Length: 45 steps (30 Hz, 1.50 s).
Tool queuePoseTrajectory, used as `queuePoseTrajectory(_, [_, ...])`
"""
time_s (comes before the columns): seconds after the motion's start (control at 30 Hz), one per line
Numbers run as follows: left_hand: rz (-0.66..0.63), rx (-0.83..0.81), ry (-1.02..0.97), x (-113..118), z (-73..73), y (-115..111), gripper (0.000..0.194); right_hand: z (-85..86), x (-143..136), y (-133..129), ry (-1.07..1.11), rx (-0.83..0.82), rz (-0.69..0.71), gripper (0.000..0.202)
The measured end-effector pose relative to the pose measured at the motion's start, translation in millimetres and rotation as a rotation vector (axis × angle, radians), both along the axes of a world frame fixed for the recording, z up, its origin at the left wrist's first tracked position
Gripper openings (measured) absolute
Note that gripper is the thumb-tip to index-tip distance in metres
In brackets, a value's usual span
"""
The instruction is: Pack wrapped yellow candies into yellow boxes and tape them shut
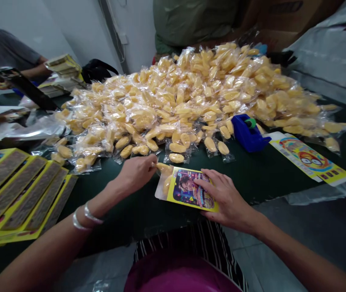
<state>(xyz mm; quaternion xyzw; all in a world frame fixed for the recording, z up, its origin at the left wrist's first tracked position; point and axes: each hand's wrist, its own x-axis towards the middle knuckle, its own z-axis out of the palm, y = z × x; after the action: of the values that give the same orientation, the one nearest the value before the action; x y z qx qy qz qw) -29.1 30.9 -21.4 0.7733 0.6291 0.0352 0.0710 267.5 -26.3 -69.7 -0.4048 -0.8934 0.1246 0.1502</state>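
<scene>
Yellow printed header card with a cartoon picture (191,190) lies flat at the near edge of the dark green table (261,174), covering most of a clear plastic packet of yellow pieces (162,178). Right hand (226,198) rests on the card, fingers spread flat. Left hand (136,172) pinches the packet's top edge just left of the card. Beyond the card: large heap of clear-wrapped yellow pieces (191,93). Right of the card: blue tape dispenser (247,133). Far left of it: stacked yellow-edged cards (17,190).
</scene>
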Motion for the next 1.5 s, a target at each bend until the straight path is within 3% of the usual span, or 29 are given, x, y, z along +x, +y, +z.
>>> queuePoseTrajectory(0.13, [0.231,0.155,0.046,-36,20.8,13,0.031,1.3,1,0,-0.003,-0.010,-0.010,0.074])
queuePoseTrajectory(0.23, [0.238,0.203,-0.103,-46,22.6,8,0.053,1.2,0,-1,-0.015,-0.011,-0.023,0.075])
queuePoseTrajectory(0.4, [0.125,-0.076,-0.515,-14,-10.3,-39,0.042,-0.1,-11,-6,-0.008,-0.005,-0.146,0.075])
queuePoseTrajectory(0.5, [0.202,-0.117,-0.662,5,-29.6,-60,0.049,-1.6,-24,-12,0.049,0.015,-0.233,0.071])
queuePoseTrajectory(0.57, [0.248,-0.080,-0.879,13,-36.1,-63,0.062,-2.5,-34,-17,0.106,0.033,-0.267,0.069])
queuePoseTrajectory(0.7, [0.320,0.052,-1.303,22,-36.7,-61,0.088,-2.5,-60,-27,0.254,0.093,-0.300,0.069])
queuePoseTrajectory(0.9, [0.280,0.195,-1.394,38,-13.5,-71,0.073,7.4,-86,-36,0.405,0.151,-0.294,0.072])
queuePoseTrajectory(0.97, [0.252,0.170,-1.437,35,-1.8,-74,0.086,15.3,-83,-36,0.517,0.025,-0.234,0.070])
queuePoseTrajectory(1.03, [0.221,0.037,-1.492,30,7.3,-79,0.104,23.3,-77,-34,0.697,-0.198,-0.164,0.068])
queuePoseTrajectory(1.1, [0.175,-0.115,-1.516,24,11.4,-86,0.105,28.6,-69,-31,0.877,-0.417,-0.109,0.069])
queuePoseTrajectory(1.3, [0.046,-0.537,-1.426,15,9.3,-103,0.043,25.0,-51,-31,1.040,-0.795,-0.041,0.081])
queuePoseTrajectory(1.5, [0.013,-0.726,-1.237,4,14.9,-95,0.025,25.6,-43,-40,1.027,-1.000,-0.054,0.094])
